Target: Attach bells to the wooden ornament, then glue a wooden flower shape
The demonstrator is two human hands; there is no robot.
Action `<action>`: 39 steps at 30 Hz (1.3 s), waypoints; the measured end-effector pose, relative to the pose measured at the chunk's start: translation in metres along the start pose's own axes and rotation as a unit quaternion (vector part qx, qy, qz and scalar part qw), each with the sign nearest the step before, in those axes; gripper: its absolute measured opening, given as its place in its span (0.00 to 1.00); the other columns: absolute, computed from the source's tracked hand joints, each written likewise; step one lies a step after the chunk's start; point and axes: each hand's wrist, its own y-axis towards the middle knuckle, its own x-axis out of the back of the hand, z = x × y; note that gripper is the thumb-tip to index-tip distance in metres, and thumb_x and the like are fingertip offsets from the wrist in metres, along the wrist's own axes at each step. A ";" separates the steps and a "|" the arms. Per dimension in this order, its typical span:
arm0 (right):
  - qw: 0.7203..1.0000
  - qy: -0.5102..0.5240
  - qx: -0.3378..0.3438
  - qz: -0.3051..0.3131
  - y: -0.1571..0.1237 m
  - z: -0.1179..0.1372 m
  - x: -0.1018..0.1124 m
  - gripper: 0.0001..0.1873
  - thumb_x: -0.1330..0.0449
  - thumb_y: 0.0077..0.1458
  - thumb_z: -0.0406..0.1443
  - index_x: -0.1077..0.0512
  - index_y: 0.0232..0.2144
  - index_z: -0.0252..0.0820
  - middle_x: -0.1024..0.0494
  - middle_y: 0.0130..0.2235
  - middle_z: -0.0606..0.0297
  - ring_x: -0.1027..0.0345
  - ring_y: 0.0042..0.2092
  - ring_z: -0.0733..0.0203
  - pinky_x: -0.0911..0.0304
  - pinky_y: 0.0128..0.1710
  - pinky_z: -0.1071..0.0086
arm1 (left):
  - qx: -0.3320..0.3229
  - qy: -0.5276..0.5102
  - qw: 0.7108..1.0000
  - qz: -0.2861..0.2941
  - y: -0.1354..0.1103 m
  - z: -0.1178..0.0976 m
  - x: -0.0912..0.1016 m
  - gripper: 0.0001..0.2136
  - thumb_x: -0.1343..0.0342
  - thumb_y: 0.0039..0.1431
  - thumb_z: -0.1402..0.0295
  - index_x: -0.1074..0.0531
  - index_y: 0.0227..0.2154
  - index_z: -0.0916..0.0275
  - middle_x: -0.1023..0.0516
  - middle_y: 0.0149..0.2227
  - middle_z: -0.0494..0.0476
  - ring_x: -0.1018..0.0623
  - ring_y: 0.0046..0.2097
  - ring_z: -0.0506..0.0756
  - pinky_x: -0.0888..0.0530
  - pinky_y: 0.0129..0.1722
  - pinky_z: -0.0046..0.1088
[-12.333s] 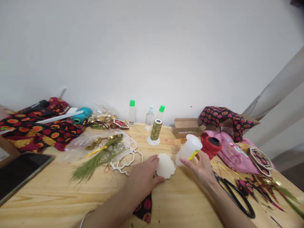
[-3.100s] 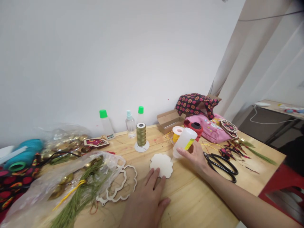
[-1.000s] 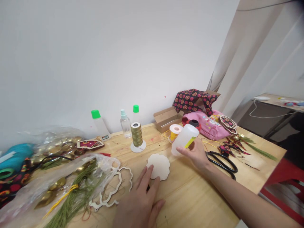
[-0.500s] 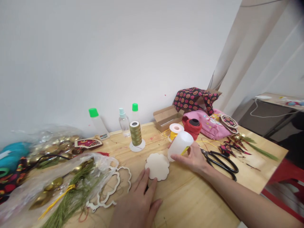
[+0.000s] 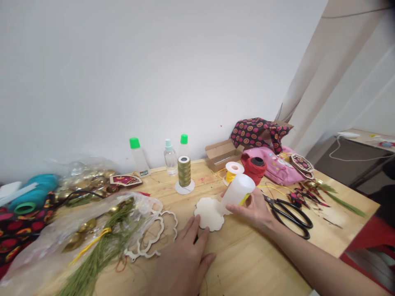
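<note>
My right hand (image 5: pixel 254 209) is closed around a translucent white squeeze bottle (image 5: pixel 241 187) with a bit of yellow label. The bottle is tipped, base up, its lower end at the right edge of a pale flower-shaped board (image 5: pixel 210 213). I cannot see its nozzle clearly. My left hand (image 5: pixel 185 257) lies with fingers stretched out, the fingertips on the near-left edge of the board. Something small and dark shows between two of these fingers. Left of this hand lie scalloped cut-out frames (image 5: pixel 151 240).
Black-handled scissors (image 5: pixel 291 216) lie right of my right hand. Behind stand an olive thread spool (image 5: pixel 184 172), a yellow spool (image 5: pixel 233 170), red thread (image 5: pixel 256 169) and green-capped bottles (image 5: pixel 135 144). Green tassels (image 5: pixel 98 250) and plastic bags spread at left; an open cardboard box (image 5: pixel 224 154) sits by the wall.
The whole view has shifted, so things appear further right. The bottle leans more, and its lower end is nearer the board's right edge. My left hand stays on the board.
</note>
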 end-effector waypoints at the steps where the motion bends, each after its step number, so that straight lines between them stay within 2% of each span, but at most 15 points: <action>1: 1.000 0.001 0.001 0.005 0.000 0.001 -0.001 0.14 0.39 0.38 0.44 0.31 0.24 0.39 0.27 0.26 0.62 0.33 0.28 0.58 0.37 0.28 0.67 | 0.004 -0.006 1.000 0.004 0.000 0.000 0.000 0.18 0.56 0.54 0.63 0.37 0.47 0.61 0.42 0.55 0.63 0.40 0.54 0.59 0.35 0.48 0.37; 8: 1.000 0.012 0.001 0.026 0.001 0.000 0.000 0.13 0.38 0.37 0.42 0.32 0.24 0.38 0.28 0.26 0.62 0.34 0.28 0.59 0.37 0.28 0.68 | 0.020 -0.043 0.998 0.034 0.001 0.000 0.003 0.19 0.56 0.54 0.63 0.38 0.49 0.60 0.46 0.56 0.63 0.44 0.56 0.58 0.38 0.50 0.38; 12: 0.999 0.026 -0.013 0.015 0.000 -0.002 0.000 0.13 0.38 0.36 0.41 0.32 0.25 0.38 0.27 0.27 0.62 0.34 0.29 0.58 0.37 0.28 0.67 | 0.022 -0.054 0.998 0.035 0.001 0.001 0.002 0.19 0.55 0.53 0.64 0.38 0.49 0.61 0.46 0.56 0.63 0.44 0.56 0.59 0.39 0.51 0.39; 15: 0.998 0.042 -0.014 0.039 0.000 -0.004 0.000 0.13 0.38 0.36 0.41 0.32 0.25 0.38 0.27 0.26 0.62 0.34 0.28 0.59 0.38 0.28 0.67 | 0.018 -0.061 0.998 0.028 0.000 0.002 0.001 0.19 0.55 0.53 0.64 0.38 0.48 0.61 0.46 0.56 0.63 0.44 0.56 0.59 0.38 0.51 0.39; 18: 0.998 0.050 -0.014 0.037 0.000 -0.004 0.001 0.13 0.38 0.36 0.40 0.32 0.25 0.38 0.28 0.27 0.62 0.34 0.28 0.59 0.38 0.28 0.68 | 0.015 -0.062 0.998 0.025 0.000 0.001 0.000 0.19 0.55 0.53 0.63 0.38 0.48 0.60 0.45 0.56 0.63 0.44 0.56 0.59 0.39 0.51 0.38; 25: 0.994 0.083 -0.018 0.062 0.000 -0.006 0.001 0.11 0.38 0.37 0.38 0.32 0.25 0.38 0.27 0.26 0.63 0.34 0.28 0.60 0.38 0.28 0.68 | 0.021 -0.059 0.997 0.044 0.000 0.001 0.001 0.19 0.56 0.54 0.63 0.39 0.49 0.61 0.47 0.57 0.63 0.45 0.57 0.58 0.39 0.51 0.38; 27: 0.992 0.120 -0.030 0.032 0.001 -0.010 0.001 0.11 0.37 0.36 0.37 0.31 0.26 0.38 0.27 0.27 0.63 0.34 0.28 0.60 0.37 0.28 0.68 | 0.019 -0.059 0.997 0.040 -0.001 0.002 -0.001 0.19 0.56 0.54 0.63 0.39 0.49 0.60 0.47 0.57 0.63 0.45 0.57 0.58 0.39 0.51 0.38; 29: 0.984 0.174 -0.041 -0.026 0.004 -0.016 0.003 0.12 0.37 0.38 0.36 0.30 0.29 0.38 0.25 0.28 0.63 0.32 0.30 0.59 0.36 0.30 0.67 | 0.017 -0.063 0.997 0.032 -0.001 0.004 -0.003 0.19 0.56 0.54 0.62 0.39 0.49 0.59 0.46 0.57 0.62 0.44 0.56 0.58 0.39 0.51 0.38; 33: 0.953 0.270 -0.040 -0.134 0.014 -0.023 0.009 0.13 0.39 0.41 0.36 0.31 0.34 0.39 0.24 0.33 0.61 0.31 0.35 0.57 0.36 0.37 0.64 | 0.004 -0.075 0.997 0.002 -0.002 0.008 -0.010 0.18 0.56 0.54 0.62 0.38 0.48 0.58 0.45 0.57 0.60 0.43 0.56 0.58 0.39 0.51 0.38; 36: 0.942 0.298 -0.027 -0.150 0.019 -0.020 0.012 0.15 0.39 0.42 0.34 0.31 0.36 0.40 0.24 0.34 0.61 0.32 0.39 0.57 0.37 0.39 0.63 | 0.004 -0.091 0.996 -0.016 -0.002 0.010 -0.011 0.18 0.55 0.53 0.62 0.37 0.47 0.56 0.46 0.57 0.58 0.41 0.55 0.58 0.38 0.50 0.38; 39: 0.946 0.290 -0.008 -0.144 0.019 -0.017 0.012 0.17 0.38 0.41 0.33 0.32 0.38 0.41 0.24 0.33 0.61 0.33 0.40 0.57 0.38 0.40 0.63 | 0.015 -0.105 0.994 -0.024 -0.003 0.011 -0.009 0.17 0.55 0.53 0.62 0.37 0.46 0.54 0.49 0.58 0.56 0.38 0.53 0.58 0.35 0.48 0.38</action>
